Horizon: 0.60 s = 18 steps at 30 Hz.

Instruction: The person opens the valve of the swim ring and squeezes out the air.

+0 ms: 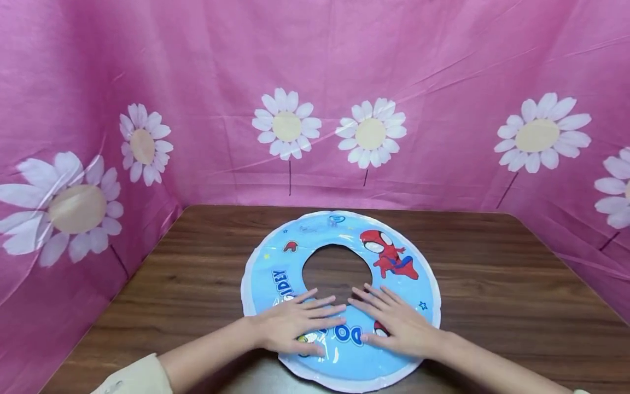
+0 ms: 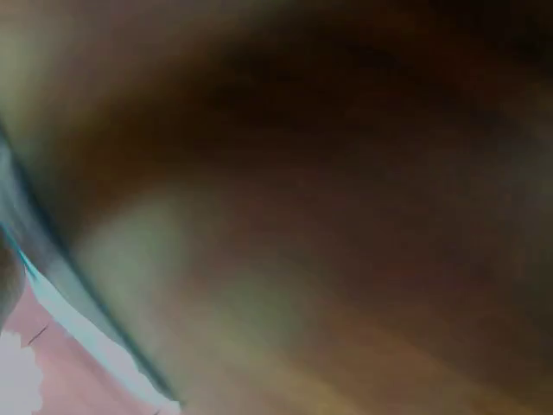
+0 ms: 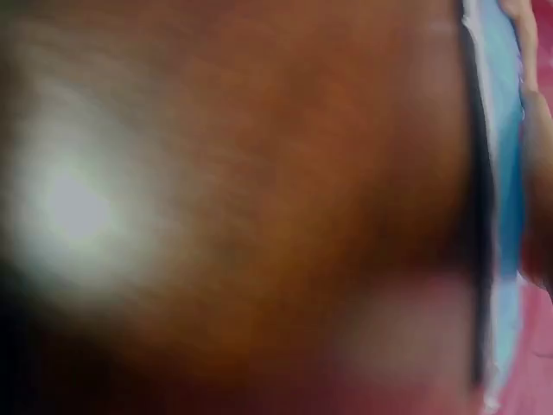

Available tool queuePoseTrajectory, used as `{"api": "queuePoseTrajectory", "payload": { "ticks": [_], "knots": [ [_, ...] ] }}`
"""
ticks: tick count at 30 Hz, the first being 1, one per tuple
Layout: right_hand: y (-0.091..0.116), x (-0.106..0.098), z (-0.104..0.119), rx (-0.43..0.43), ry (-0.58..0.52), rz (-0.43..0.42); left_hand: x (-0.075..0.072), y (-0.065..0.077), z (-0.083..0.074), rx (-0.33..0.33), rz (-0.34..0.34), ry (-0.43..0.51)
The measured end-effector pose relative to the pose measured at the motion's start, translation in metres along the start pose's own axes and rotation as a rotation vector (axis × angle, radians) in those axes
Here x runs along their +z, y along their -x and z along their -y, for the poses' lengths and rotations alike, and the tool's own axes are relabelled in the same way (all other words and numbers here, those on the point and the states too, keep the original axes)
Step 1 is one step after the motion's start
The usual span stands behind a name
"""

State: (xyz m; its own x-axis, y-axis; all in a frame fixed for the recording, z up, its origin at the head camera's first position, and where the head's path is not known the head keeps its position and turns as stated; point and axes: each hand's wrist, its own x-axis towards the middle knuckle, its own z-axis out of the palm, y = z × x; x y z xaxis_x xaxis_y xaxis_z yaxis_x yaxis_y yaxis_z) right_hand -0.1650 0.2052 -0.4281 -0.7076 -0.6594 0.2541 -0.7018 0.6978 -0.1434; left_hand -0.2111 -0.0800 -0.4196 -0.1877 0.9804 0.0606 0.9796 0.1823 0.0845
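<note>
A blue inflatable swim ring (image 1: 339,366) with a white rim and cartoon prints lies on the wooden table (image 1: 206,257) in the head view. My left hand (image 1: 300,323) rests on its near left part, fingers spread and straight, their tips toward the hole. On the near right part lies my right hand (image 1: 396,323), also spread flat, with fingertips at the edge of the hole. Both wrist views are mostly blurred brown table; a strip of the ring (image 3: 508,190) shows at the right edge of the right wrist view.
Pink cloth (image 1: 315,49) printed with white daisies hangs behind the table and on both sides. Wooden tabletop extends left and right of the ring, and its far edge meets the cloth.
</note>
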Motion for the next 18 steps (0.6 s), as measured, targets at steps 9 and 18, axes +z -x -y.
{"api": "queuePoseTrajectory", "payload": {
  "ticks": [9,18],
  "knots": [
    [0.003,0.015,0.001,0.038,-0.086,0.034,0.019,0.002,0.000,-0.018,0.069,-0.019],
    [-0.021,-0.020,-0.028,0.370,-0.322,-0.182,0.021,0.000,-0.002,-0.026,0.057,-0.021]
  ]
}}
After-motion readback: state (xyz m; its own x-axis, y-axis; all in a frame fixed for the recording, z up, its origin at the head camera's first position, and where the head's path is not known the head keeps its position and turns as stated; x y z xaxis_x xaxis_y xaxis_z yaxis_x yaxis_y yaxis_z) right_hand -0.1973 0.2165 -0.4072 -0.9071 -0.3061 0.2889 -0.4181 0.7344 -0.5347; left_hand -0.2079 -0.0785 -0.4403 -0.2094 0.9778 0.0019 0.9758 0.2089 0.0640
